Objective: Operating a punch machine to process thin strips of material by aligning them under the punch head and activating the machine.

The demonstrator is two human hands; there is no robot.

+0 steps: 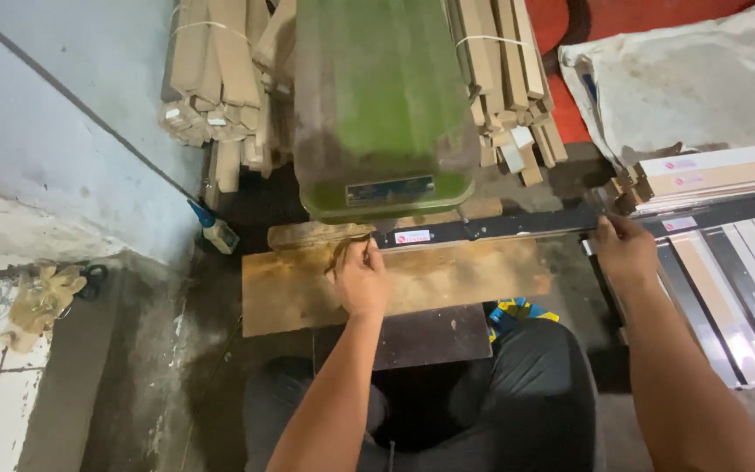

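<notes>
The left hand point(362, 281) rests on the worn wooden counter point(447, 284), its fingers point(353, 253) curled together over the near end of a long dark strip point(517, 224) lying along the counter's far edge under the green machine point(382, 105). The right hand point(624, 252) has its fingers closed around the strip past the counter's right edge, beside stacked strips point(727, 262).

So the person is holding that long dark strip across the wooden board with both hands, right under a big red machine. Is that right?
Not quite: the machine is green, not red, as the head view shows. The rest holds: the left hand and right hand both hold the long dark strip across the wooden board.
</notes>
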